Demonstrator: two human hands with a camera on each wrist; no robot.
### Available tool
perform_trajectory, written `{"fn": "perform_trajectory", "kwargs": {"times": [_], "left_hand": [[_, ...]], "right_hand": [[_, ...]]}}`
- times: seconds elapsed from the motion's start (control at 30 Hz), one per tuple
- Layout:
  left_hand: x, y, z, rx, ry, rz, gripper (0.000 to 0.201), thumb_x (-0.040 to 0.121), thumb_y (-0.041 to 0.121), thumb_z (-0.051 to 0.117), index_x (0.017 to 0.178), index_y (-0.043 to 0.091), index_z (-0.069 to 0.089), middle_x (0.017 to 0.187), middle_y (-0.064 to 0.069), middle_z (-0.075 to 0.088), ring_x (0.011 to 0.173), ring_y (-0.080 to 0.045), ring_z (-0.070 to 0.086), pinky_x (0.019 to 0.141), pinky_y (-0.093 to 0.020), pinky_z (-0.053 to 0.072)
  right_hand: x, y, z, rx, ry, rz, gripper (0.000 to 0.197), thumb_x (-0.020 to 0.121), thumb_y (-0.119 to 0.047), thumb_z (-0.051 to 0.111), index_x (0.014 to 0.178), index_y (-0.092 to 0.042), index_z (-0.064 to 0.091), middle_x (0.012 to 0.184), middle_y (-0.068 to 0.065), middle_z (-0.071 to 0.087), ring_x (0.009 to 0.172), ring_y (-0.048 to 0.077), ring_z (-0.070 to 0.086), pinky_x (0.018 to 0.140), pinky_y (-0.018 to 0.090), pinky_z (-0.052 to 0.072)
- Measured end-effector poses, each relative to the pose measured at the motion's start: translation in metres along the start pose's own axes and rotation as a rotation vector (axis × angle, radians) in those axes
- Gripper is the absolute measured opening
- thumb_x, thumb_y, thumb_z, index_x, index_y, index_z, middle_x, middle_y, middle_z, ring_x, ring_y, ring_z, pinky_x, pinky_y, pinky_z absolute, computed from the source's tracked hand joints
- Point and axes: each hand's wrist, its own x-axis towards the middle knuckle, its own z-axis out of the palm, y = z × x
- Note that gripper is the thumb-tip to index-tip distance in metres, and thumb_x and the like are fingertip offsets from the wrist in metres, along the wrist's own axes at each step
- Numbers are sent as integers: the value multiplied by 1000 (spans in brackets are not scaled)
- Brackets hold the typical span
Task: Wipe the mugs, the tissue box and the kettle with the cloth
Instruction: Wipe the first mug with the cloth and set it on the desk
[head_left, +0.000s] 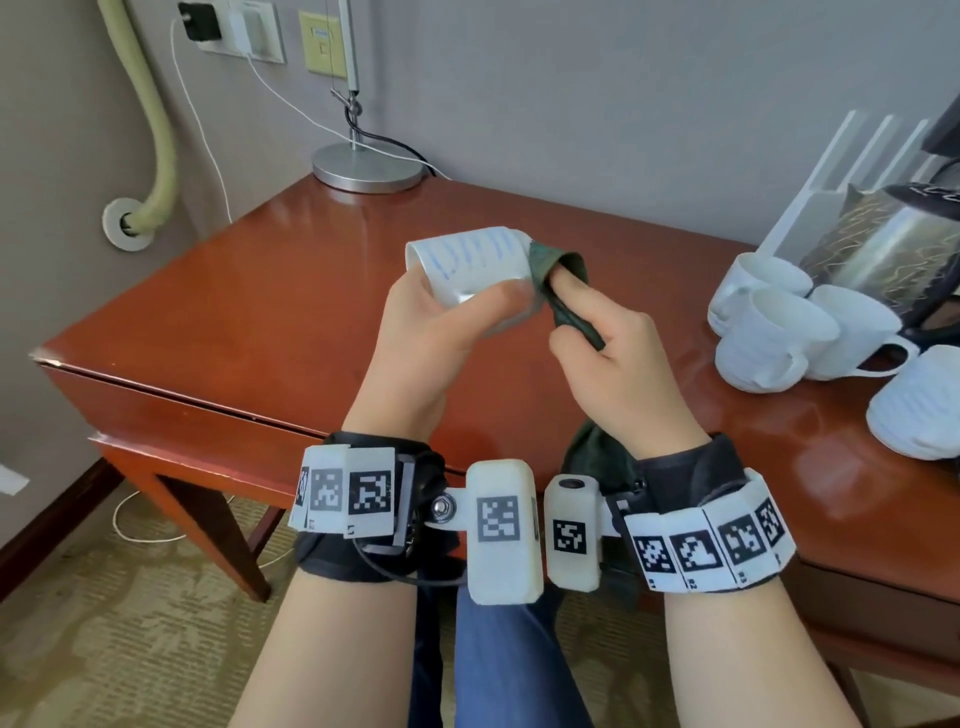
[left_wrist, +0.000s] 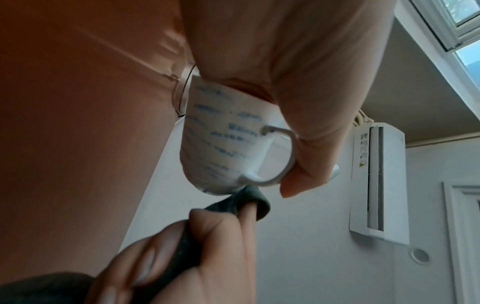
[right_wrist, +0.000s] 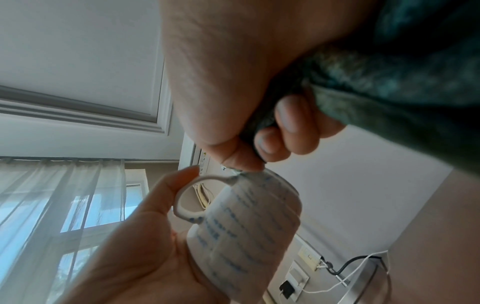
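Note:
My left hand (head_left: 441, 317) holds a white mug with blue writing (head_left: 470, 260) on its side above the table, its handle (left_wrist: 275, 156) near my palm. My right hand (head_left: 597, 332) grips a dark green cloth (head_left: 558, 270) and presses it with a finger against the mug's right end. The cloth's tail (head_left: 597, 457) hangs below my right wrist. Several plain white mugs (head_left: 774, 332) stand at the right by a steel kettle (head_left: 893, 249). The tissue box is not in view.
The reddish wooden table (head_left: 260, 312) has a lamp base (head_left: 369, 166) at its back edge by the wall. White upright slats (head_left: 831, 176) stand behind the kettle. A wall socket with a charger and white cable (head_left: 208, 130) is at the upper left.

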Motion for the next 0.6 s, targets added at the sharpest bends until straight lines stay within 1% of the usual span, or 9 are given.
{"fn": "perform_trajectory", "kwargs": {"times": [0.07,0.13,0.2,0.23,0.3,0.37,0.43,0.53,0.6], "left_hand": [[-1,0,-4,21,7,12,38,73,9,69,111,9,66,108,-10,73,101,-24,70,89,-35,57],[-8,-4,-6,58,4,32,35,70,12,71,104,13,67,104,-6,74,98,-21,71,86,-33,58],[-18,-10,-7,70,-4,43,35,69,12,71,103,15,67,101,-3,74,96,-17,71,80,-28,57],[-22,-12,-7,65,4,43,34,69,12,71,103,16,67,100,-1,74,96,-16,70,78,-25,56],[-29,-15,-6,48,23,38,35,70,12,71,105,15,67,102,-2,74,98,-16,70,78,-23,55],[-35,-17,-3,39,28,32,37,71,11,71,108,14,67,106,-5,74,100,-17,70,79,-23,55],[-38,-19,3,46,8,37,38,73,10,70,110,13,66,108,-7,73,102,-20,69,81,-25,56],[-41,-20,18,54,-42,34,39,75,7,69,114,7,66,112,-14,71,106,-27,68,90,-36,57],[-40,-18,28,54,-57,28,38,74,7,70,111,6,67,111,-16,71,105,-29,68,91,-38,56]], "right_hand": [[5,-1,4,15,-8,-15,55,89,4,48,136,-24,51,82,17,67,55,20,44,56,23,39],[7,1,6,25,-4,-35,55,88,2,47,138,-23,51,95,17,69,70,32,55,64,29,46],[3,6,5,34,7,-41,57,88,2,47,139,-23,49,105,15,69,85,34,59,75,33,50],[-1,7,4,37,5,-38,58,88,3,47,140,-23,48,107,16,68,87,34,59,76,33,50],[-13,9,3,41,-11,-28,59,88,3,47,141,-24,47,102,19,68,74,29,58,68,27,47],[-26,11,1,46,-25,-21,58,89,3,48,141,-24,47,89,20,68,59,17,48,59,22,41],[-34,14,-5,57,-5,-18,56,89,4,48,139,-22,48,75,16,64,54,7,41,54,19,36],[-44,16,-21,61,33,-7,53,88,6,48,135,-19,53,68,-7,60,52,3,40,52,12,34],[-49,13,-33,85,34,9,53,88,7,47,134,-19,54,57,-22,56,50,3,38,51,13,33]]}}
